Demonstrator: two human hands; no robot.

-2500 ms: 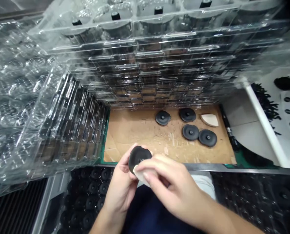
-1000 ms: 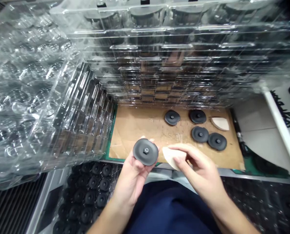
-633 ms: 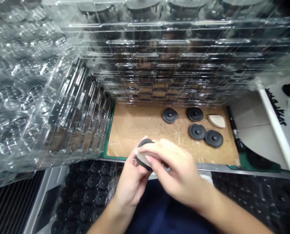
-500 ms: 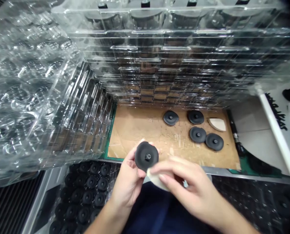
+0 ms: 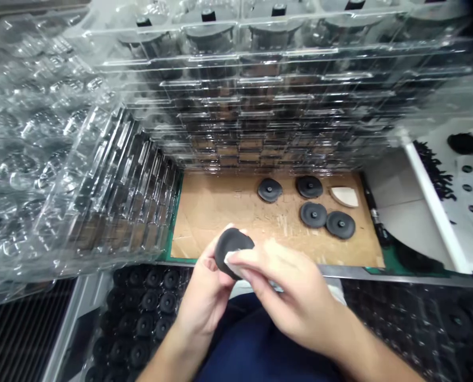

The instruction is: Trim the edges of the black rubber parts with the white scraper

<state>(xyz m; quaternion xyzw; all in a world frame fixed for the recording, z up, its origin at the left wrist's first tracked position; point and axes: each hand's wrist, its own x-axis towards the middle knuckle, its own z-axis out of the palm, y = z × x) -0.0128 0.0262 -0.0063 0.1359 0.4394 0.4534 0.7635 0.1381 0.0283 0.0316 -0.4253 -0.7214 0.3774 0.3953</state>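
My left hand [image 5: 204, 294] is closed around the edge of a round black disc [image 5: 223, 245], held tilted above the near edge of the cardboard. My right hand [image 5: 295, 297] pinches a pale pad [image 5: 230, 258] and presses it on the disc's face, hiding the central hub. Most of the pad is covered by the fingers. On the cardboard [image 5: 208, 212] lie several similar black discs with small raised hubs, one of them a disc [image 5: 314, 215] in the near group. A pale wedge-shaped piece [image 5: 345, 196] rests at their right.
Stacked clear plastic trays [image 5: 260, 114] rise behind the cardboard, and more trays [image 5: 80, 180] stand at the left. A tray of black discs [image 5: 144, 323] sits below left. To the right are a white panel [image 5: 435, 207] and a black pen-like tool [image 5: 375, 215].
My right hand has moved the pale pad from the disc's lower edge up onto its face, over the hub. The whole view has shifted slightly.
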